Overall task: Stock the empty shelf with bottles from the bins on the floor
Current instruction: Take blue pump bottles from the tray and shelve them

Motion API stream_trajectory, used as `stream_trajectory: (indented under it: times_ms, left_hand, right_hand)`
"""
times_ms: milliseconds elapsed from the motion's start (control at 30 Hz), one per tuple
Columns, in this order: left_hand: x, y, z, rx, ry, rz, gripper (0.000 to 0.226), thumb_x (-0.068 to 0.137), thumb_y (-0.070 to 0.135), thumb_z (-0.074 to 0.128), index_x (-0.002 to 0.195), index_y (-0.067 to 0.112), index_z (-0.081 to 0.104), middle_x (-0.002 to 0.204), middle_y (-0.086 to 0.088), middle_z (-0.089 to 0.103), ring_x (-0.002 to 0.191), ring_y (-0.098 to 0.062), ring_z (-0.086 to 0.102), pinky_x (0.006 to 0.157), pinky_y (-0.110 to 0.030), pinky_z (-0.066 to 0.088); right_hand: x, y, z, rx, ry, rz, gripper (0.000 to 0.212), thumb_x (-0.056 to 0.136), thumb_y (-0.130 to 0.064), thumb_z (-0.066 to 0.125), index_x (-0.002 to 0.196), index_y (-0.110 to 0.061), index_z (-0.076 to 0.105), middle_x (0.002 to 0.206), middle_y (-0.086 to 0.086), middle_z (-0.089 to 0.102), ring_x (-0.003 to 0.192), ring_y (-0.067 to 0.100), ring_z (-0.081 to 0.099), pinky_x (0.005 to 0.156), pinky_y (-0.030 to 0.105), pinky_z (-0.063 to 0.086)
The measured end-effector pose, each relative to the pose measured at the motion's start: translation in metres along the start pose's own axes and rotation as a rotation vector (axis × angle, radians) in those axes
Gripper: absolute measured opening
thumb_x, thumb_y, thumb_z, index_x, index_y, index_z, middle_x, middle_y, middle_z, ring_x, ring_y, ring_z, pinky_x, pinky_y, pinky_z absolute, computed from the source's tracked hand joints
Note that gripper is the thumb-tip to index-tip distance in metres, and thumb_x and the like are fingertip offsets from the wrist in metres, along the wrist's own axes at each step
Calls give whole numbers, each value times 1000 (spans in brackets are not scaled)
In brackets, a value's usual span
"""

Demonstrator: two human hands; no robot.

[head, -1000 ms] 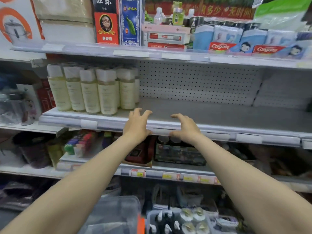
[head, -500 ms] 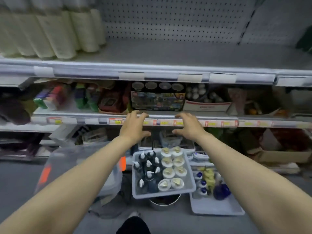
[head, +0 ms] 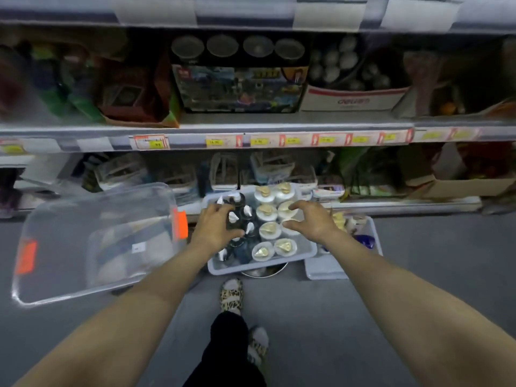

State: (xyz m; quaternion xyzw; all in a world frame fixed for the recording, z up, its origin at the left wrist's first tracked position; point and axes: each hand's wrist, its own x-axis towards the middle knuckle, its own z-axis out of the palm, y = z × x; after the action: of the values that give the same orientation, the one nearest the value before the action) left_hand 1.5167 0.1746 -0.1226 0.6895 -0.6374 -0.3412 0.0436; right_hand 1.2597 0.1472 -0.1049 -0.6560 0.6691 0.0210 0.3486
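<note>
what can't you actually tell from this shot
Head view:
- Whether the left hand grips a dark bottle: its fingers cover the contact.
- Price tags: blurred, unreadable.
- Right bin contents: mostly behind the right hand and arm.
- Top shelf: cut off above its front edge.

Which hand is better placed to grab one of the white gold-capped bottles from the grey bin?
Right. The right hand is directly above the white bottles on the bin's right side; the left hand is above the dark bottles.
</note>
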Motion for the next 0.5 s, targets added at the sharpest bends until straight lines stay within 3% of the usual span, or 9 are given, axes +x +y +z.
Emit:
stream_trajectory:
  times_ms: [200, 367, 500]
  left_hand:
    - [18, -50, 46, -119, -23, -148, 60, 77, 43, 81, 127, 17, 59, 129, -14, 56, 125, -35, 44, 104, -41, 38]
    - [31, -83, 84, -188, -47, -243, 53, 81, 42, 77, 127, 22, 60, 129, -9, 59, 125, -32, 43, 104, -40, 38]
    - [56, -100, 107, -230, -46, -236, 47, 83, 42, 76, 122, 18, 65, 123, -8, 64, 122, -30, 46, 101, -39, 41]
  right_hand:
    - [34, -3, 53, 49, -69, 4, 44, 85, -37, 78, 123, -18, 67, 129, 8, 63, 121, 25, 56, 93, 32, 43]
    - [74, -11, 93, 99, -76, -17, 34, 83, -28, 80, 115, -20, 72, 120, 6, 66, 112, 23, 59, 81, 27, 41]
    - [109, -8, 121, 46, -63, -15, 35, 83, -29, 79, 117, -26, 70, 114, 3, 68, 124, 21, 47, 93, 35, 47]
